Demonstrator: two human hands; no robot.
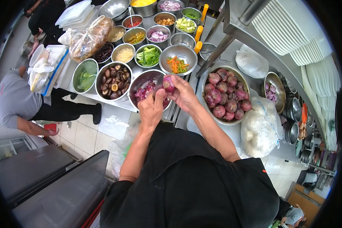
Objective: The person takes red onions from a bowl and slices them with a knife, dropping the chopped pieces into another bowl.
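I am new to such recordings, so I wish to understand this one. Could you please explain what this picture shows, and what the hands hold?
There is no robot here: a person works with two bare hands. The one picture comes from a camera on their head, looking forward and down, so their black short-sleeved garment fills the bottom. The right hand grips a round red-purple onion. The left hand is close beside it; whether it holds anything is unclear. Both are above a round steel pot with purple-red pieces inside. On the grey metal table, to the right, a wide steel bowl holds more onions. To the left and beyond are steel containers with brown mushrooms and chopped green vegetables.
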